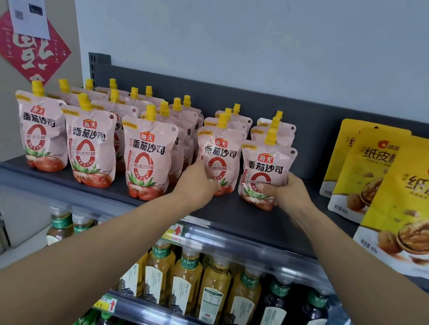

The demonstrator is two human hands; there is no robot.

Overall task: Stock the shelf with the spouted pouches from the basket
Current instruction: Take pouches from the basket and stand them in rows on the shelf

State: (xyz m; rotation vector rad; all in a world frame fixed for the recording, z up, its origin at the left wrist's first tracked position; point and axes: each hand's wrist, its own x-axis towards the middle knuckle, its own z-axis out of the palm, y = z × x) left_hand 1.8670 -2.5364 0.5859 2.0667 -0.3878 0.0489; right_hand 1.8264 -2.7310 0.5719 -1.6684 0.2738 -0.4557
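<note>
Both hands are up on the top shelf (227, 212), each closed on the lower body of a pink tomato-sauce pouch with a yellow spout; the left hand (200, 180) grips the front pouch of the fourth row (218, 160), the right hand (286, 192) wraps the front pouch of the fifth row (264, 170), fingers round its right edge and thumb across the lower front. Both pouches stand upright on the shelf, near its front, with more of the same kind lined up behind them; three further rows (92, 142) fill the shelf to the left. The basket is not in view, so how many pouches remain cannot be told. The step looks like seating and squaring these two front pouches; it would go best by pressing each base flat on the shelf, turning the labels forward, drawing the fronts level with the neighbouring rows, and letting go only once each stands by itself; a soft pouch squeezed low may buckle or lean. The yellow walnut bags (416, 207) stand near on the right, so the right elbow should stay clear of them; the tea bottles (185, 279) sit on the shelf below, under both forearms, out of the way.
</note>
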